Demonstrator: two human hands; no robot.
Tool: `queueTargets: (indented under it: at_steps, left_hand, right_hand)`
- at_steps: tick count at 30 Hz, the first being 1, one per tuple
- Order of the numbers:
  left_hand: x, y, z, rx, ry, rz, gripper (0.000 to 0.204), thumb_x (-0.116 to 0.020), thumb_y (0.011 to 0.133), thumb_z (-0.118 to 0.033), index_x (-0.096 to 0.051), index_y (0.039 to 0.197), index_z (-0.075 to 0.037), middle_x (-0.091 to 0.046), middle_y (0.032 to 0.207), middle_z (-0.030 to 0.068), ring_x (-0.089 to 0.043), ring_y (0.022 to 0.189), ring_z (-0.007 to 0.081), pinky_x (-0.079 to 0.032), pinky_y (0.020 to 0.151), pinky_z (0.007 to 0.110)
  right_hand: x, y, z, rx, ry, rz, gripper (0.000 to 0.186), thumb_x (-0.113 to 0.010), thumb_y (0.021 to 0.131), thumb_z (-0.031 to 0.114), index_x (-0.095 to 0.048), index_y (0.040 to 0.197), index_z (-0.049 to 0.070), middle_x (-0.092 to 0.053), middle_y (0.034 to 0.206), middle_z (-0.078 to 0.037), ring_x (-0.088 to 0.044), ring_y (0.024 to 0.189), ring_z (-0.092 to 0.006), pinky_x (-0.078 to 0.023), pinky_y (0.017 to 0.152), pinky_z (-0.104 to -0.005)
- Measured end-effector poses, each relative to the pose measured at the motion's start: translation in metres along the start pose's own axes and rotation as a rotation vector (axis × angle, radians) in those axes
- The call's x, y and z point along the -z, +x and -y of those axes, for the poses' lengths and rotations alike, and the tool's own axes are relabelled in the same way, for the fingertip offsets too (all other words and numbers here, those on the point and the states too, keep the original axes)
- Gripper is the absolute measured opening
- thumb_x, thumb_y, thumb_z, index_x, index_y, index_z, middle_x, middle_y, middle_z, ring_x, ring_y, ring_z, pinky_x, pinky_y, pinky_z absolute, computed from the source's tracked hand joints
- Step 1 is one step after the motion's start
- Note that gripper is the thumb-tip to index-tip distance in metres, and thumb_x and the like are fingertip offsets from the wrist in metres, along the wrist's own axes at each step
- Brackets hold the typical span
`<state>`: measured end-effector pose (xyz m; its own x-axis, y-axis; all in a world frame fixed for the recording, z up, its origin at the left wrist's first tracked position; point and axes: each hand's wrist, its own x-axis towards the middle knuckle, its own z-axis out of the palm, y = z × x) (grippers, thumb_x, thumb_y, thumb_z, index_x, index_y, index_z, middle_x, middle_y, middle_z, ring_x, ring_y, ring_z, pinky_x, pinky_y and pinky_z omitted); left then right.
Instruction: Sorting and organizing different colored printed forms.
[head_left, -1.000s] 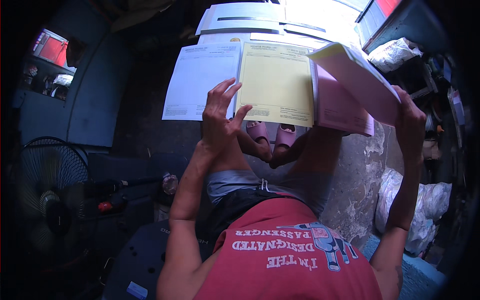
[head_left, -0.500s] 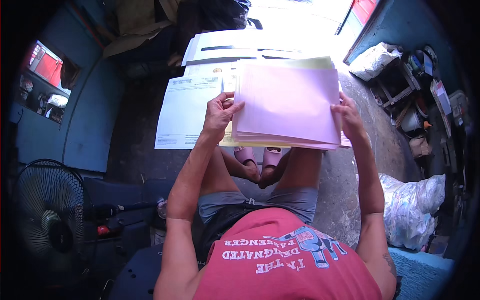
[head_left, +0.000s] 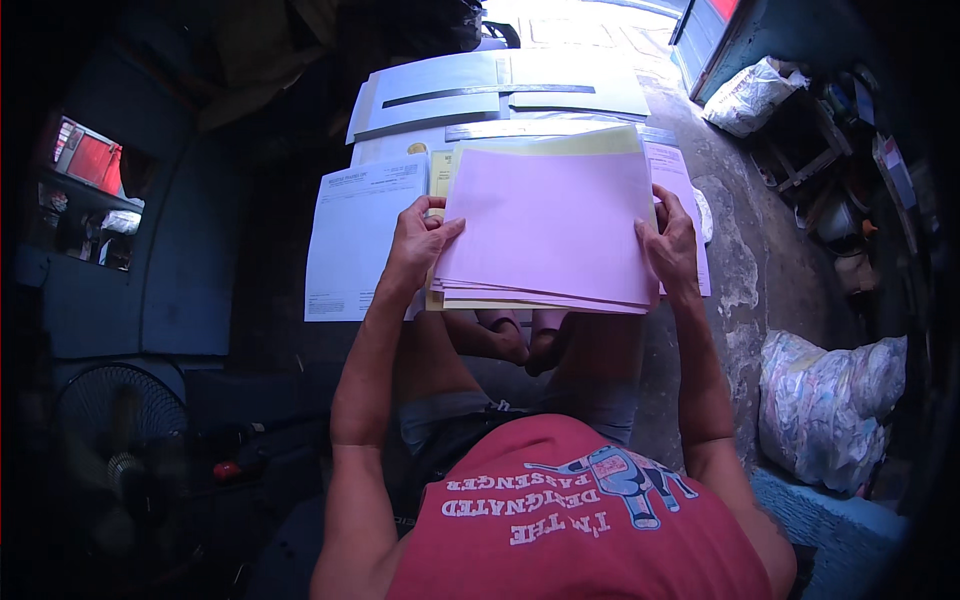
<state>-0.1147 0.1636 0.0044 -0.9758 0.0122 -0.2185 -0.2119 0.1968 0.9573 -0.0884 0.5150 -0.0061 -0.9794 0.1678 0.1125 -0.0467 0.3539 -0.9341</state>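
Observation:
Between my two hands is a loose stack of paper sheets point(head_left: 548, 225), pink on top with yellow edges showing at the back and front. My left hand point(head_left: 418, 240) pinches its left edge, thumb on top and fingers beneath. At the opposite edge, my right hand point(head_left: 672, 240) grips the same way. The sheets are slightly out of line along the near edge. Under and left of the stack lies a pile of white printed forms point(head_left: 358, 240). Yellow forms point(head_left: 440, 175) show beside it, and pink forms point(head_left: 680, 190) lie at the right, partly hidden.
Farther back, white paper stacks point(head_left: 440, 80) lie under a long metal ruler point(head_left: 450, 95), with another metal strip point(head_left: 500, 130) nearer. A fan point(head_left: 120, 430) stands at lower left. Stuffed plastic bags point(head_left: 830, 410) sit on the floor to the right, near a cluttered shelf point(head_left: 820, 160).
The paper stack, with both hands on it, has shifted slightly left and nearer. More of the ruler, the strip and the pink forms at right shows now. The picture is darker.

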Motion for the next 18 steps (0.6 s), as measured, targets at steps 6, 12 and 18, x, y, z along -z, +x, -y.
queueTargets:
  at_steps: [6, 12, 18]
  left_hand:
    - [-0.018, 0.012, 0.020, 0.010, -0.024, 0.117, 0.030, -0.069, 0.091, 0.000, -0.055, 0.116, 0.007, -0.071, 0.089, 0.0108, -0.067, 0.074, 0.0127, -0.056, 0.065, 0.024]
    - [-0.014, -0.005, 0.008, -0.200, 0.261, 0.057, 0.031, -0.068, 0.090, -0.005, -0.056, 0.117, 0.004, -0.070, 0.085, 0.0115, -0.068, 0.077, 0.0155, -0.054, 0.069, 0.028]
    - [-0.071, -0.002, -0.022, -0.402, 1.220, -0.183, 0.027, -0.072, 0.090, -0.024, -0.061, 0.094, 0.000, -0.070, 0.085, 0.0266, -0.069, 0.083, 0.0469, -0.055, 0.073, 0.053]
  right_hand:
    - [0.015, 0.000, -0.036, -0.168, -0.158, 0.014, 0.052, -0.072, 0.081, 0.018, -0.060, 0.126, -0.006, -0.074, 0.101, -0.023, -0.074, 0.090, -0.0345, -0.058, 0.085, -0.0407]
    - [-0.010, -0.023, -0.002, 0.214, -0.365, -0.065, 0.048, -0.057, 0.079, 0.006, -0.052, 0.126, -0.005, -0.067, 0.091, -0.033, -0.067, 0.085, -0.0504, -0.055, 0.084, -0.0556]
    - [-0.045, -0.023, 0.013, 0.278, -1.102, -0.038, 0.051, -0.064, 0.083, 0.011, -0.057, 0.127, -0.015, -0.073, 0.088, -0.021, -0.074, 0.078, -0.0244, -0.060, 0.067, -0.0357]
